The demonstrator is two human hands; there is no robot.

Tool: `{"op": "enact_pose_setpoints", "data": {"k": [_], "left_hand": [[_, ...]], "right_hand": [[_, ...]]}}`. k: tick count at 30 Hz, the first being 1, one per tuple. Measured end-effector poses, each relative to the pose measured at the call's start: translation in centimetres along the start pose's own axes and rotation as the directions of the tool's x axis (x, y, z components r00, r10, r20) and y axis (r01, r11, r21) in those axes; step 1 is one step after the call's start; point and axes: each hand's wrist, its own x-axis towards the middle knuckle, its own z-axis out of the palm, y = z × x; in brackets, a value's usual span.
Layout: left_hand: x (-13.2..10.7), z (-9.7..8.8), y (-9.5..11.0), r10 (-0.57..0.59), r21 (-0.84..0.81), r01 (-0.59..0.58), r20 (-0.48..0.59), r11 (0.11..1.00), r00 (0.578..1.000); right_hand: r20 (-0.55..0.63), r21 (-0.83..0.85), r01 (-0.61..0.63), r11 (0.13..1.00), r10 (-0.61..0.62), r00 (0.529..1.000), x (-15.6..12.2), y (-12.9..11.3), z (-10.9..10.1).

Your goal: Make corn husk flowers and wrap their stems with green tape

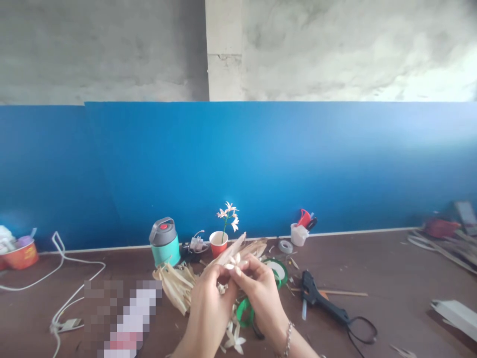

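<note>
My left hand (209, 304) and my right hand (261, 293) meet above the brown table (391, 278), fingers pinched together around a small pale handmade flower (234, 263) of dried husk. Strips of dried husk (179, 284) lie in a pile just left of my hands and stick up behind them. More small white flowers (234, 340) lie below my wrists. A green tape roll (244, 312) shows between my hands. A bracelet circles my right wrist.
A red paper cup (218, 243) holds a finished flower stem. A teal flask (164, 242), a black glue gun (320, 298) with cord, a white cup of tools (300, 231), a white cable (63, 283) and a red bowl (22, 253) sit around. A blue wall panel stands behind.
</note>
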Motion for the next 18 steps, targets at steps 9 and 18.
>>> {"op": "enact_pose_setpoints", "data": {"k": [9, 18], "left_hand": [[-0.4, 0.3, -0.5, 0.334, 0.088, -0.323, -0.185, 0.942, 0.924], [0.8, -1.5, 1.7, -0.13, -0.423, 0.221, 0.234, 0.878, 0.963]], "right_hand": [[-0.025, 0.129, 0.046, 0.991, -0.044, 0.999, -0.4, 0.0, 0.5], [0.342, 0.253, -0.236, 0.938, 0.141, 0.929, 0.4, -2.0, -1.4]]}}
